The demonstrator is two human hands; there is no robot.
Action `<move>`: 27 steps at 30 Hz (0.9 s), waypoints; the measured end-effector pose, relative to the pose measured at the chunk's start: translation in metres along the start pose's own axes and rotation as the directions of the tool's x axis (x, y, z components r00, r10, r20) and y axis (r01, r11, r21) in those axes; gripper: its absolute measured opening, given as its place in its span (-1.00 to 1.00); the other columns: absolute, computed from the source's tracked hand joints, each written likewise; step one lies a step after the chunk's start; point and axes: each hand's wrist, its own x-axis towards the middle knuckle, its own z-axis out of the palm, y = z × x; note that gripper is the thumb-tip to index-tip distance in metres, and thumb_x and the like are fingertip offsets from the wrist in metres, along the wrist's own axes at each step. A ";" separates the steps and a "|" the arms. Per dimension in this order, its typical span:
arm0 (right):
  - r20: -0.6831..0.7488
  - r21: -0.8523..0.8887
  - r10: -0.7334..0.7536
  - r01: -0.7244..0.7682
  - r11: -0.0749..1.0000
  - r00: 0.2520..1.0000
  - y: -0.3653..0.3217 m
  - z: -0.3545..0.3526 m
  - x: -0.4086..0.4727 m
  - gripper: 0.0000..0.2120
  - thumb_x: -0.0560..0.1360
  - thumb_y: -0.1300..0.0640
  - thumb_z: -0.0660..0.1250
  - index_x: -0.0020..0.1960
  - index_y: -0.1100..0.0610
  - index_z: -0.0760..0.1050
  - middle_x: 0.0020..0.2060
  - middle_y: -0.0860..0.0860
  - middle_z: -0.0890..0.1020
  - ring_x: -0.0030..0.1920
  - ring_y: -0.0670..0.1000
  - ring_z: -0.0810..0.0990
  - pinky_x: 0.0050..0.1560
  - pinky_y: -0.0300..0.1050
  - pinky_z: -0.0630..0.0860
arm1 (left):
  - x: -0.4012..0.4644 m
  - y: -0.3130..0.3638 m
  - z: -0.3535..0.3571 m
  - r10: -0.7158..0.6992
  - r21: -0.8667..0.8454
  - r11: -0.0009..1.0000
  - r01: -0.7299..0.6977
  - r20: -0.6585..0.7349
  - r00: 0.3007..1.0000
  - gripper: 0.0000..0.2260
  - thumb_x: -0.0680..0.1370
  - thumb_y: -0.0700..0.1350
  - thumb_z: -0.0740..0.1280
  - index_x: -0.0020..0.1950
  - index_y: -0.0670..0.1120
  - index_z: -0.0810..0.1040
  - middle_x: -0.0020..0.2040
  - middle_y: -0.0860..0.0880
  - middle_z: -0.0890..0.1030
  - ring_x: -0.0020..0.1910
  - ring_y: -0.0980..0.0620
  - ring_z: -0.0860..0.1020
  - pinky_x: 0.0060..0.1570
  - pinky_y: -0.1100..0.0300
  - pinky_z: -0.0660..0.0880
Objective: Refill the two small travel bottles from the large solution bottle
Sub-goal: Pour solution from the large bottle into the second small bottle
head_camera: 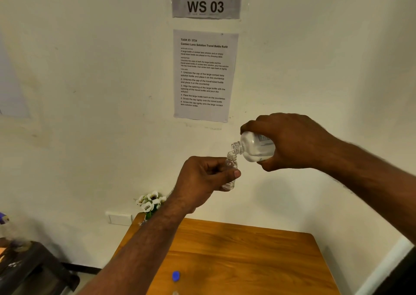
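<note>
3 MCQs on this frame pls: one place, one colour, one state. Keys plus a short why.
1. Where is the small travel bottle?
A. In the left hand, off the table
B. Standing on the table
C. On the floor

2. Colour of the cap on the wooden table?
A. Red
B. Blue
C. White

3. State of the large solution bottle in the right hand?
A. Capped, upright
B. Uncapped, tipped over the small bottle's mouth
C. Lying on the table

Key: 1 A, the grip wraps around it in mid-air; 2 B, plainly blue; 3 B, bare threaded neck angled down.
</note>
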 end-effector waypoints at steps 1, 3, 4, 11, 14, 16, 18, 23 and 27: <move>-0.001 -0.003 -0.003 0.003 1.000 1.000 0.000 0.000 0.000 -0.29 0.27 -0.19 0.48 0.38 -0.28 0.30 0.10 -0.23 0.56 0.02 -0.05 0.54 -0.12 -0.14 0.43 | 0.000 0.000 0.000 0.001 0.002 1.000 -0.001 0.002 1.000 -0.81 0.44 -0.23 0.54 0.04 -0.20 0.73 -0.14 -0.23 0.74 -0.14 -0.21 0.72 -0.14 -0.03 0.69; 0.001 -0.008 -0.006 0.006 1.000 1.000 -0.001 -0.001 0.000 -0.28 0.28 -0.19 0.48 0.39 -0.27 0.29 0.11 -0.23 0.56 0.03 -0.05 0.54 -0.12 -0.14 0.42 | -0.001 0.000 0.000 -0.002 0.001 1.000 0.002 0.000 1.000 -0.80 0.44 -0.23 0.54 0.05 -0.21 0.73 -0.15 -0.22 0.74 -0.16 -0.17 0.72 -0.15 -0.02 0.69; 0.002 -0.011 -0.006 0.006 1.000 1.000 -0.001 -0.001 0.000 -0.28 0.28 -0.19 0.48 0.39 -0.27 0.29 0.11 -0.23 0.56 0.03 -0.05 0.54 -0.11 -0.14 0.44 | -0.001 0.001 0.000 -0.004 0.001 1.000 0.004 -0.002 1.000 -0.79 0.44 -0.23 0.54 0.06 -0.22 0.73 -0.15 -0.22 0.74 -0.17 -0.16 0.72 -0.15 -0.02 0.69; 0.005 -0.014 -0.013 0.013 1.000 1.000 -0.004 -0.005 -0.001 -0.29 0.29 -0.19 0.48 0.38 -0.26 0.30 0.11 -0.22 0.56 0.04 -0.04 0.54 -0.07 -0.10 0.49 | -0.003 0.002 -0.001 0.002 0.019 1.000 -0.002 0.001 1.000 -0.80 0.45 -0.21 0.54 0.05 -0.22 0.73 -0.16 -0.19 0.74 -0.18 -0.15 0.72 -0.13 -0.04 0.69; 0.007 -0.029 -0.018 0.018 0.999 1.000 -0.004 -0.006 -0.001 -0.28 0.29 -0.19 0.48 0.39 -0.26 0.29 0.12 -0.22 0.55 0.04 -0.03 0.54 -0.07 -0.10 0.49 | -0.003 0.002 -0.002 -0.003 0.030 1.000 0.003 -0.007 1.000 -0.78 0.45 -0.20 0.54 0.07 -0.21 0.73 -0.16 -0.15 0.75 -0.16 -0.13 0.73 -0.14 -0.02 0.69; 0.006 -0.033 -0.021 0.022 0.999 1.000 -0.005 -0.006 -0.001 -0.29 0.29 -0.19 0.48 0.39 -0.26 0.29 0.11 -0.22 0.55 0.04 -0.03 0.54 -0.07 -0.10 0.49 | -0.003 0.003 -0.002 -0.005 0.028 1.000 0.005 -0.009 1.000 -0.77 0.45 -0.20 0.54 0.09 -0.20 0.72 -0.15 -0.15 0.75 -0.16 -0.13 0.73 -0.14 -0.03 0.70; 0.004 -0.034 -0.024 0.024 0.999 1.000 -0.005 -0.006 0.000 -0.29 0.29 -0.19 0.47 0.38 -0.26 0.29 0.11 -0.22 0.56 0.04 -0.03 0.54 -0.09 -0.11 0.47 | -0.004 0.003 -0.002 -0.005 0.030 1.000 0.006 -0.010 1.000 -0.77 0.45 -0.21 0.54 0.09 -0.20 0.72 -0.14 -0.16 0.75 -0.15 -0.14 0.73 -0.14 -0.02 0.70; 0.003 -0.041 -0.027 0.027 0.999 1.000 -0.006 -0.006 0.000 -0.30 0.28 -0.20 0.46 0.36 -0.27 0.29 0.10 -0.22 0.55 0.03 -0.04 0.54 -0.11 -0.11 0.47 | -0.006 0.004 -0.003 0.003 0.035 0.999 -0.002 -0.011 1.000 -0.78 0.45 -0.21 0.54 0.08 -0.21 0.73 -0.14 -0.17 0.75 -0.16 -0.16 0.73 -0.17 0.02 0.69; 0.008 -0.045 -0.032 0.033 0.998 0.999 -0.006 -0.006 0.001 -0.29 0.29 -0.20 0.47 0.38 -0.27 0.28 0.12 -0.22 0.55 0.03 -0.04 0.53 -0.12 -0.13 0.40 | -0.006 0.005 -0.004 0.001 0.033 0.999 -0.001 -0.005 1.000 -0.79 0.45 -0.22 0.53 0.07 -0.21 0.73 -0.14 -0.19 0.74 -0.15 -0.16 0.73 -0.18 0.04 0.69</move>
